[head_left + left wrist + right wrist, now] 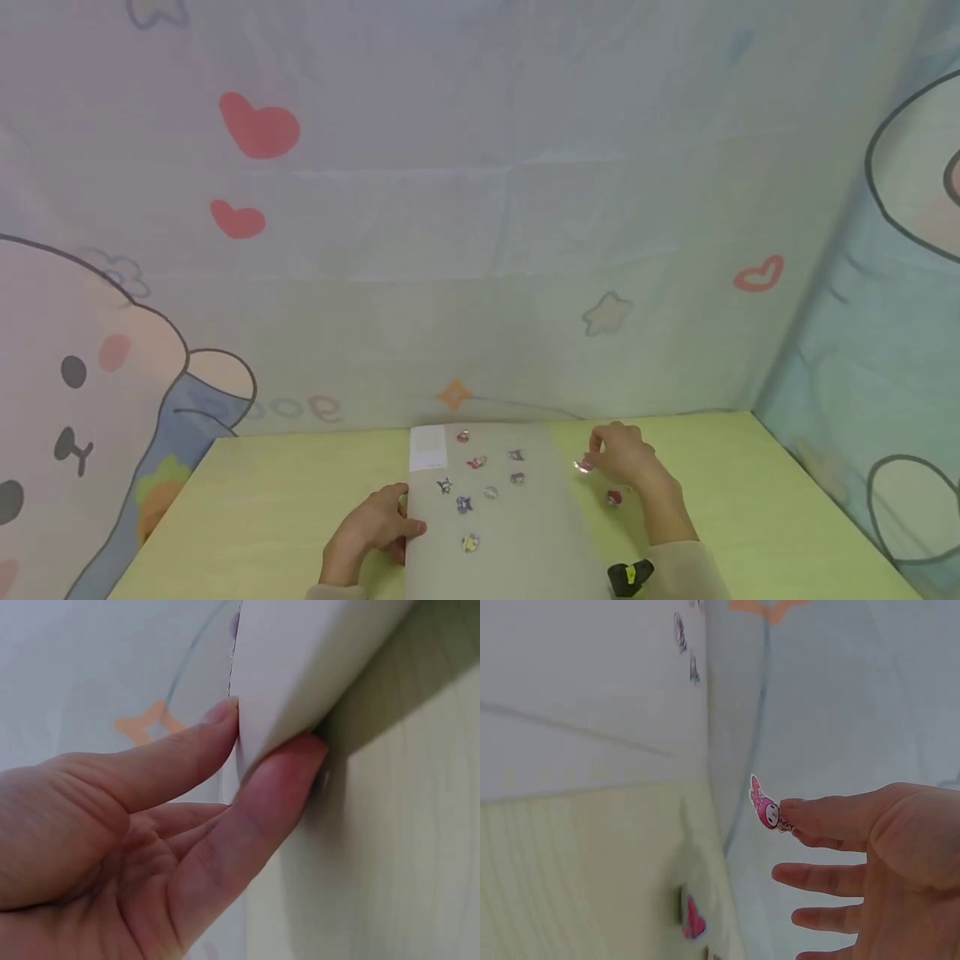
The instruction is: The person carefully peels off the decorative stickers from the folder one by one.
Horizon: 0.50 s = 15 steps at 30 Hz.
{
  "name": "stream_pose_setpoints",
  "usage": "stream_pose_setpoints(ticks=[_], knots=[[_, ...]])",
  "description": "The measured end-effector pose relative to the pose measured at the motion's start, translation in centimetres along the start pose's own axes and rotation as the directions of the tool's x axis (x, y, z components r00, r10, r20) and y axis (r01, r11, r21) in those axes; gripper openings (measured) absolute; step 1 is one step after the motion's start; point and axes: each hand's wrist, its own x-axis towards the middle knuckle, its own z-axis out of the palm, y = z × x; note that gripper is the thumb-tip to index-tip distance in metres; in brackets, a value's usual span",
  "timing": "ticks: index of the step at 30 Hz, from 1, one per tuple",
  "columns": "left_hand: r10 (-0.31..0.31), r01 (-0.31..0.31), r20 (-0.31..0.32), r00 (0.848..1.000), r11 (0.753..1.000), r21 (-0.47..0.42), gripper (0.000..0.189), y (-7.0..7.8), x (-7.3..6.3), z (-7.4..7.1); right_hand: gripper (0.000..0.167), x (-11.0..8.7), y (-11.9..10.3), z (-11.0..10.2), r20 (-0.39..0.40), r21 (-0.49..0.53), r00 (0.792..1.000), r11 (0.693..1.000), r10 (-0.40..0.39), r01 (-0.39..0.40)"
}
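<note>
A large white sheet [517, 558] lies on the table, with several small cartoon stickers scattered over its upper part, among them a yellow one [470, 543] and a purple one [464, 504]. My left hand [375, 523] grips the sheet's left edge. In the left wrist view, that edge of the sheet [292, 660] is raised off the table between thumb and finger. To the right of the sheet, my right hand [628, 457] pinches a pink cartoon sticker [766, 810] between thumb and forefinger, held above the table; the other fingers stand straight.
A red sticker or piece [614, 497] sits on the yellow-green table [277, 500] below my right hand. The sheet's top left corner bears a white rectangle [428, 447]. Beside the right sleeve is a black device [630, 577]. A printed cloth [450, 208] hangs behind the table.
</note>
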Motion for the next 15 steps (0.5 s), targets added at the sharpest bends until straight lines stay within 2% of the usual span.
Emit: stream_pose_setpoints(ticks=[7, 15], knots=[[-0.001, 0.002, -0.001, 1.0, 1.0, 0.003, 0.062, -0.2, 0.1, 0.1, 0.016, 0.1, 2.3, 0.0, 0.007, -0.009, 0.999, 0.999, 0.038, -0.038], [-0.002, 0.002, 0.006, 1.0, 1.0, -0.001, 0.06, -0.2, 0.2, 0.0, 0.017, 0.1, 3.4, -0.3, 0.03, -0.034, 0.995, 0.995, 0.09, -0.089]])
